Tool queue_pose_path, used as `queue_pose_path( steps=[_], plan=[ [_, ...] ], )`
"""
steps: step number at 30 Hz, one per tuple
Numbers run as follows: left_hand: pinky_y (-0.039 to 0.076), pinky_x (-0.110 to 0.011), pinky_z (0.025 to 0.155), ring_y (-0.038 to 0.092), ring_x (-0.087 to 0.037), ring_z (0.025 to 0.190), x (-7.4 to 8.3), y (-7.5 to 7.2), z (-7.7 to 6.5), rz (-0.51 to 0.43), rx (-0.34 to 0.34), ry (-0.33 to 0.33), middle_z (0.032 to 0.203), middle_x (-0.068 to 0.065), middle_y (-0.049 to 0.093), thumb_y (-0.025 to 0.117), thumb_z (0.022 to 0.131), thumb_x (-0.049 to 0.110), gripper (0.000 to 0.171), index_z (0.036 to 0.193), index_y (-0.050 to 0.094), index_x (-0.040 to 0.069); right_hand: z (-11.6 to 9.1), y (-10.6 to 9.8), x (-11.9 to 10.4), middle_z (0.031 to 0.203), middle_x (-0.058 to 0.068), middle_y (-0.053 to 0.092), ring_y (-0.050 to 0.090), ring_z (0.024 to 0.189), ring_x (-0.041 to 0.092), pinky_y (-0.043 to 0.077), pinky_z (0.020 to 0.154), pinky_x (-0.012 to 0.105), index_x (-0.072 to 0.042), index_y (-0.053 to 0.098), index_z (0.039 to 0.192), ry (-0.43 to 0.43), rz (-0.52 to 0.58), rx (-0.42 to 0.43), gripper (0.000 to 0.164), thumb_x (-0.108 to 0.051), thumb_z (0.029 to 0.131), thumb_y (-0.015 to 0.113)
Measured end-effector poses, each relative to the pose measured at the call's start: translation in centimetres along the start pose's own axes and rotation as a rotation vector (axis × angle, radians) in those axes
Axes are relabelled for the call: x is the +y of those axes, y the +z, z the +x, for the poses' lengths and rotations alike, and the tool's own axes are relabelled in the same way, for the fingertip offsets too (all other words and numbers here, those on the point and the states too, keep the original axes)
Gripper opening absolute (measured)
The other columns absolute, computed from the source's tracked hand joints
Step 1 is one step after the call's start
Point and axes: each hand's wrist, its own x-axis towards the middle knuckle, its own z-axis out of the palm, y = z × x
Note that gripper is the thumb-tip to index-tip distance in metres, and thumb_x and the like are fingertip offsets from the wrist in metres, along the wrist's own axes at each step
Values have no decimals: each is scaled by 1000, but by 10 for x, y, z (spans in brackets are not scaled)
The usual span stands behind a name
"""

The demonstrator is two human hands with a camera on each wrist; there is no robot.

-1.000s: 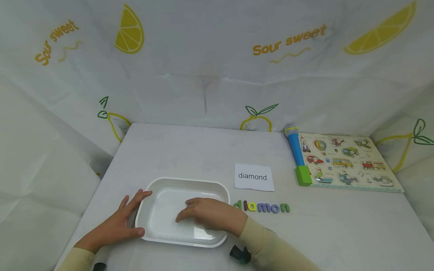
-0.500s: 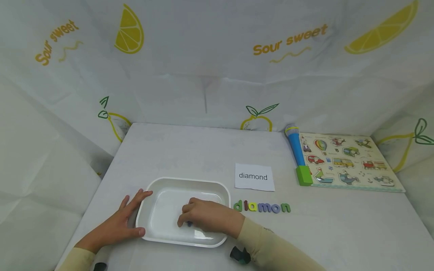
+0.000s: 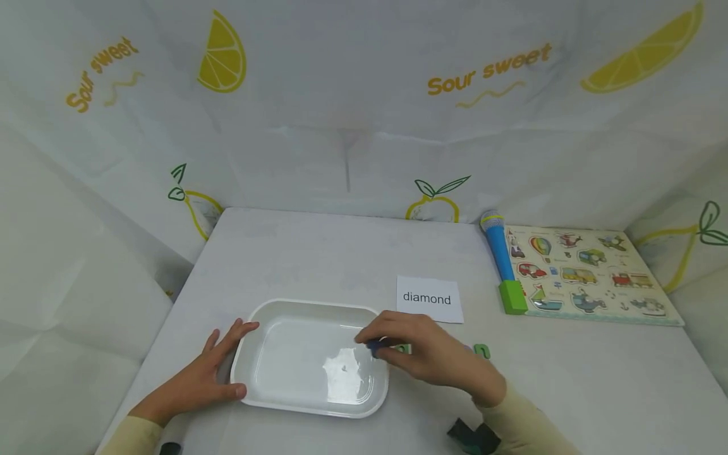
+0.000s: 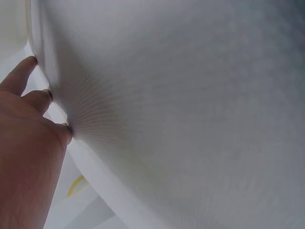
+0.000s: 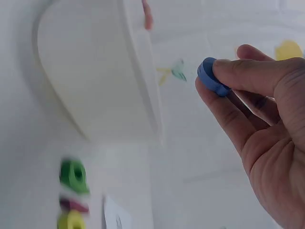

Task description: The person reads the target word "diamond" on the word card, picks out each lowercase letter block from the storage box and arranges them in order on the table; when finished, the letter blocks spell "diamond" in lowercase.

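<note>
My right hand (image 3: pixel 435 347) is over the right rim of the white tray (image 3: pixel 284 373). Between thumb and fingers it pinches a small blue letter piece (image 5: pixel 213 78); which letter it is I cannot tell. My left hand (image 3: pixel 196 379) lies at the tray's left end, its fingers spread and touching the rim. Right of the tray, the row of letters is mostly hidden behind my right hand. A green n (image 3: pixel 481 351) shows at its end, and the right wrist view has a green d (image 5: pixel 74 176), a dark red piece (image 5: pixel 74 205) and a yellow letter (image 5: pixel 71 220).
A paper card (image 3: pixel 430 299) printed "diamond" lies behind the letter row. Farther right are a blue toy microphone (image 3: pixel 498 253), a green block (image 3: pixel 513 297) and a picture puzzle board (image 3: pixel 591 275). White cloth with lemon prints hangs behind the table.
My right hand has picked the blue letter out of the tray and moved right and up, now covering much of the letter row. The left hand stays at the rim.
</note>
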Motion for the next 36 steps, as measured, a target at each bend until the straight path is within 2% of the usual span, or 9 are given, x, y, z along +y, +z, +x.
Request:
queue_pose_path(
  steps=[3,6,10,14,18,25,28,32,36],
  plan=[
    [-9,-19,118,12,-12,153,0,-1,1,13,3,6,161,-22,30,77,84,55,92,159,30,30,-26,-25,-1,113,-1,70,68,96,14,60,82,31,-14,68,124,76,-20,107,43,7,87,76],
    [-9,-18,117,12,-11,152,0,-2,1,19,1,4,161,-23,30,76,84,56,91,159,29,30,-55,-44,3,110,-7,71,69,95,13,58,86,28,-18,69,121,173,-130,203,49,8,81,81],
    [-9,-16,116,10,-11,152,0,-3,0,4,-6,-17,161,-25,29,76,84,55,91,159,29,31,-96,-62,11,105,-12,72,68,92,7,55,85,19,-19,70,118,391,-280,303,48,6,79,83],
    [-9,-15,115,13,-32,153,0,-3,-1,-6,-12,-36,161,-25,27,77,84,54,91,158,29,32,-131,-67,22,105,-8,72,66,90,5,57,78,18,-14,70,117,618,-341,356,39,1,83,82],
    [-8,-13,114,12,-48,150,-1,-4,-3,-16,-17,-43,161,-27,25,76,84,55,91,158,29,32,-154,-65,35,105,-2,73,65,89,4,58,74,21,-10,70,117,723,-338,353,37,-1,83,82],
    [-7,-15,115,8,-35,153,-4,-4,-5,-27,-11,-35,162,-26,25,75,86,56,89,159,29,30,-156,-61,51,104,3,73,68,90,16,60,74,26,-8,71,113,746,-410,339,38,5,79,82],
    [-7,-16,114,7,-42,152,-4,-4,-4,-39,-17,-46,163,-25,24,75,86,54,89,159,29,31,-152,-60,54,104,6,73,69,91,23,61,74,33,-5,71,113,777,-417,314,35,4,81,81],
    [-7,-18,115,10,-50,150,-5,-5,-1,-29,-26,-58,163,-24,24,76,86,54,90,159,28,33,-150,-59,58,103,7,73,69,91,24,61,74,36,-4,71,112,830,-434,283,33,2,82,80],
    [-6,-36,121,6,-54,149,-5,-5,0,-45,-33,-66,163,-25,23,76,86,51,90,159,28,33,-148,-58,60,103,7,73,69,91,23,61,75,37,-4,71,113,847,-444,274,33,2,82,80]
  ],
)
